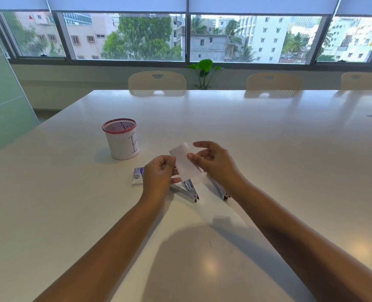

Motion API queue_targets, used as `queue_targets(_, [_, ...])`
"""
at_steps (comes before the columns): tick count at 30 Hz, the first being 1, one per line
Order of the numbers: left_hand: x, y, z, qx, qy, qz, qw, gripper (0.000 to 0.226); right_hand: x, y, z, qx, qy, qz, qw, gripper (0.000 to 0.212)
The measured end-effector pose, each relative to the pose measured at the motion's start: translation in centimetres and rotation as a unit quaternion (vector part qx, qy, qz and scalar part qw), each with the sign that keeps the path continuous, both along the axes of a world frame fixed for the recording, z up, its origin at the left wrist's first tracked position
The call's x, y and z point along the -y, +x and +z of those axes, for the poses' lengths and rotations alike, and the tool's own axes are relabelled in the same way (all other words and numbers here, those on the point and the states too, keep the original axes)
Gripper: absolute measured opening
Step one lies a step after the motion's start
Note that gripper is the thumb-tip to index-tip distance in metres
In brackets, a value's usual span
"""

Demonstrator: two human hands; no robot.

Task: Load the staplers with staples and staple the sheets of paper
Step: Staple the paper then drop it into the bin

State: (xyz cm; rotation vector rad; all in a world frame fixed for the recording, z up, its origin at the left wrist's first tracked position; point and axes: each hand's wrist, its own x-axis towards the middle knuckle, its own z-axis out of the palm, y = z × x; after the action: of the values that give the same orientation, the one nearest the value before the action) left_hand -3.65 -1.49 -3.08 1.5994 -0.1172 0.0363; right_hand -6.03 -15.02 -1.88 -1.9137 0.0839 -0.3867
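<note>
The white table (268, 149) carries everything. Beyond the left hand (157, 175) stands a red-rimmed mesh pen holder (121, 139), wrapped in white paper bearing a handwritten "E". Both hands hold a small slip of white paper (184, 161) above the table, left thumb and fingers pinching its left edge, right hand (213, 162) pinching the right edge. Beneath the hands lie two opened metal staplers (188, 190), the second (221, 190) under the right wrist. A staple box (138, 176), print unreadable, sits just left of the left hand.

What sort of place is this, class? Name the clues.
Probably an office meeting room: a long white table, matching chairs along its far side, and a wide window overlooking city buildings.
</note>
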Motion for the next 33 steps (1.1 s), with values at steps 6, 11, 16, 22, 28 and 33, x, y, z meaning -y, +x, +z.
queue_targets(6, [0.0,0.2,-0.5,0.002,0.015,-0.004,1.000,0.019,-0.1,0.3,-0.6,-0.036,0.036,0.020,0.999,0.015])
queue_targets(11, [0.1,0.0,-0.5,-0.008,-0.028,-0.022,0.999,0.015,0.0,0.1,-0.6,-0.051,0.116,0.024,0.992,0.007])
queue_targets(16, [0.2,0.1,-0.5,-0.014,-0.036,-0.027,0.999,0.016,0.0,0.2,-0.4,-0.078,0.159,0.044,0.983,0.011])
queue_targets(22, [0.2,0.2,-0.5,0.031,0.031,-0.014,0.999,0.015,0.2,0.2,-0.7,-0.076,0.160,0.058,0.983,0.016])
queue_targets(28, [0.2,0.1,-0.5,0.073,0.095,-0.020,0.993,0.021,0.2,0.3,-1.1,-0.052,0.215,0.038,0.975,0.017])
queue_targets(33, [0.2,0.1,-0.4,0.077,0.097,-0.022,0.992,0.016,-0.1,0.5,-1.3,-0.045,0.244,0.023,0.968,0.017])
